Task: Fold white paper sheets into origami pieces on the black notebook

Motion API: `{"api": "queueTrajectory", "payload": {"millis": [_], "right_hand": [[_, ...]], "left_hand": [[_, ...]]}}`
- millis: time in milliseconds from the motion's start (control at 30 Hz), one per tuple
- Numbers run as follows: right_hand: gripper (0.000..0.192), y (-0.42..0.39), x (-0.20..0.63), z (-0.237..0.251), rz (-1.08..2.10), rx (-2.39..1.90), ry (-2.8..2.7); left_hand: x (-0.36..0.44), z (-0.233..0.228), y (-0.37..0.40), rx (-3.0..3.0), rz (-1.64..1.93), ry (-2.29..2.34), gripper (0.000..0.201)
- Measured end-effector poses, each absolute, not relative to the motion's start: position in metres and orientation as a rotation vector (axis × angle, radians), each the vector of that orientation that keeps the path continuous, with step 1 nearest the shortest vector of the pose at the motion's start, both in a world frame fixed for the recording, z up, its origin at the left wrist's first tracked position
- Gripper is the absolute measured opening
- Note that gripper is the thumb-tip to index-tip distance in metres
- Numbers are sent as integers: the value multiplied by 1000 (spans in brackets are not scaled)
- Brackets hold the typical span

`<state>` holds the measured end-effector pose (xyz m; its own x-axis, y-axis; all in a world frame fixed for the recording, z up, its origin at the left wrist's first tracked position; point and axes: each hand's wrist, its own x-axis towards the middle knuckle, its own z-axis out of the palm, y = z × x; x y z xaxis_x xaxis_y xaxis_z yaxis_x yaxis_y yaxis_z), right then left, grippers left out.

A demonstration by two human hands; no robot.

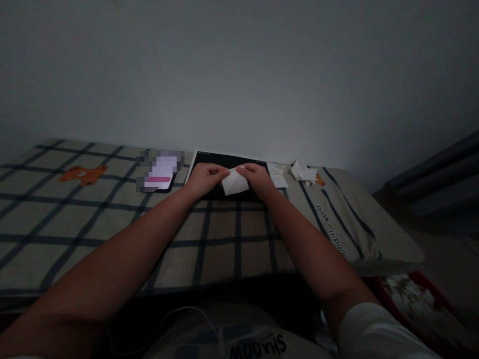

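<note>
A small piece of white paper point(235, 183) is held up between my two hands, over a black sheet or pad point(220, 158) lying on the checked cloth. My left hand point(205, 178) pinches the paper's left upper edge between thumb and fingers. On the other side, my right hand point(258, 178) grips its upper right corner the same way. Just right of my right hand lie white paper pieces point(278, 175), partly covered by the hand. Farther right sits a crumpled, folded white paper point(303, 172).
A phone point(160, 172) with a lit, pixelated screen lies left of the black pad. The checked cloth point(112, 219) covers the table up to the wall point(239, 75). Below the right edge stands a red bin point(422, 284) holding white scraps. A thin white cable point(190, 307) crosses my lap.
</note>
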<state>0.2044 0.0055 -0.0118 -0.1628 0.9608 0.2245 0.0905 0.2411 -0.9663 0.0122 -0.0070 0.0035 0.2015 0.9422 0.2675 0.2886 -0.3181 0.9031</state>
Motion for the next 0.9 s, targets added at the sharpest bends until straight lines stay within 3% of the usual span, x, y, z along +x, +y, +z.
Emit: {"api": "queueTrajectory", "payload": {"millis": [200,733,900], "right_hand": [[28,7,206,-14,1113,-1011,-1497],[30,9,205,-17,1142,-977,-1526],[29,7,206,-13,992,-1048,-1644]], "left_hand": [[15,-2,-7,1653,1060,1150,23],[12,3,-5,1952,1060,1188,30],[9,3,-3,1967,1072,1233,28]]}}
